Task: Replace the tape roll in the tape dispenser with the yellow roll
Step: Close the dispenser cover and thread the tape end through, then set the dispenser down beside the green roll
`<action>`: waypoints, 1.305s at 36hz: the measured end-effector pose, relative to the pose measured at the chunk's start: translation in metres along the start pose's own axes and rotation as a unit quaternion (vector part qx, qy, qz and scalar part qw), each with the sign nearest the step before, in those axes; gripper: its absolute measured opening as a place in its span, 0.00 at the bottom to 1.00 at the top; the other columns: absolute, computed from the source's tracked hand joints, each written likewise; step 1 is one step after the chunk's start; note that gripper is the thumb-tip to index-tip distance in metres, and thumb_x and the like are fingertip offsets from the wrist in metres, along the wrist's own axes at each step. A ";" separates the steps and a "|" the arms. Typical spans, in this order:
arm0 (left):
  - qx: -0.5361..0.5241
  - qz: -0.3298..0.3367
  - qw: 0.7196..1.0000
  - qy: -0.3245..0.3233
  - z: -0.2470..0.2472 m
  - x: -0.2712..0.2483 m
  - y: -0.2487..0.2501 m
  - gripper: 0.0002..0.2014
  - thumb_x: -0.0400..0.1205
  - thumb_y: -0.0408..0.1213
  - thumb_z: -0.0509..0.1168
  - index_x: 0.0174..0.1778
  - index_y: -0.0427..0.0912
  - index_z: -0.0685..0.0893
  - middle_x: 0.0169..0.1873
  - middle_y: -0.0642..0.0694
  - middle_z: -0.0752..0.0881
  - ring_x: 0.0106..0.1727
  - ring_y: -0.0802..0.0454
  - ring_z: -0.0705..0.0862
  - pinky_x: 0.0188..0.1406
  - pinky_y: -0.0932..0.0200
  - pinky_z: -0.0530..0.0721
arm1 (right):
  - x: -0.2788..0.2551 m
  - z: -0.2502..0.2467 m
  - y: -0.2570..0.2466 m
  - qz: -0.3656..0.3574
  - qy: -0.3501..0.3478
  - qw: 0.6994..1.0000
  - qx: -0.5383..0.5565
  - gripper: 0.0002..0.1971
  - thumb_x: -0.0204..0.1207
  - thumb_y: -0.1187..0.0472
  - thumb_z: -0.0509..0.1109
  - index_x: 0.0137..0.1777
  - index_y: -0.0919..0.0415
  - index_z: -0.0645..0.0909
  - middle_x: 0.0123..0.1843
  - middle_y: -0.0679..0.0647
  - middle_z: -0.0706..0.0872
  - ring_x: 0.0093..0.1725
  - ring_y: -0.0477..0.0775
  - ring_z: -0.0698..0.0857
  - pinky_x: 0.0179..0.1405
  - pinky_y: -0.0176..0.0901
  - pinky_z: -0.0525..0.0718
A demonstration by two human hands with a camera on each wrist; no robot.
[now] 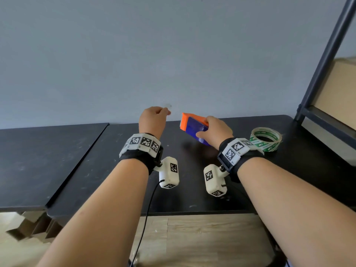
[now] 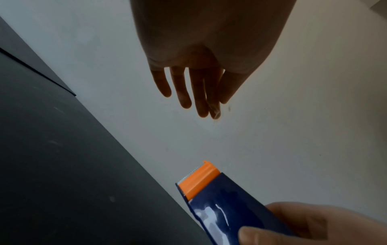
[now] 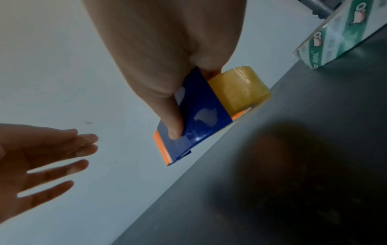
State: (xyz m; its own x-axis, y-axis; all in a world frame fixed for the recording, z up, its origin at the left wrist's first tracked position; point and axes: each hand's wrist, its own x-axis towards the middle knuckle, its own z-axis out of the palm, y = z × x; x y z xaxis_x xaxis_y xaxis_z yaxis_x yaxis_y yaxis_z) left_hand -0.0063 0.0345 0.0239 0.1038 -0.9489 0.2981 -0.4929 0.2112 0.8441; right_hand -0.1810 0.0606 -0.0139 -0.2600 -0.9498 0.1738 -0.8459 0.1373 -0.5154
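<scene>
We are gripping the blue-and-orange tape dispenser (image 3: 196,116) in our right hand (image 1: 215,130), thumb pressing its side, holding it above the black table (image 1: 96,160). The yellow roll (image 3: 238,89) is sitting inside it. Our left hand (image 3: 41,159) is hovering beside, fingers spread. A green-printed roll (image 1: 266,138) is lying nearby.
</scene>
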 end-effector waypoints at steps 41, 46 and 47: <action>0.213 0.078 0.954 -0.196 0.055 -0.044 0.038 0.24 0.77 0.28 0.53 0.47 0.60 0.89 0.63 0.50 0.82 0.71 0.47 0.72 0.72 0.49 0.64 | -0.018 -0.044 0.028 -0.095 0.072 0.978 0.170 0.06 0.73 0.57 0.76 0.45 0.58 0.91 0.41 0.46 0.83 0.49 0.52 0.85 0.54 0.54 0.85; 0.196 0.078 0.957 -0.199 0.072 -0.047 0.043 0.23 0.81 0.30 0.53 0.47 0.60 0.90 0.64 0.52 0.84 0.71 0.47 0.74 0.71 0.49 0.66 | -0.016 -0.050 0.044 -0.074 0.091 0.977 0.178 0.04 0.72 0.56 0.76 0.42 0.55 0.90 0.43 0.47 0.82 0.50 0.53 0.84 0.57 0.55 0.84; 0.191 0.073 0.958 -0.200 0.076 -0.048 0.045 0.22 0.82 0.32 0.53 0.48 0.61 0.89 0.64 0.51 0.83 0.70 0.46 0.74 0.71 0.49 0.67 | -0.016 -0.050 0.047 -0.070 0.095 0.977 0.179 0.03 0.72 0.55 0.76 0.40 0.53 0.89 0.43 0.47 0.81 0.50 0.52 0.84 0.57 0.54 0.83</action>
State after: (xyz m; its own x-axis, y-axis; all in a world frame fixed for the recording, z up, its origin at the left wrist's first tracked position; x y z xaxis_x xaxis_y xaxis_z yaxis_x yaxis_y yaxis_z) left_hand -0.0989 0.0719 0.0134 -0.2920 -0.9459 0.1413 -0.7645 0.3197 0.5598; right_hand -0.2398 0.0961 0.0012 -0.2637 -0.8782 0.3991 -0.6716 -0.1299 -0.7295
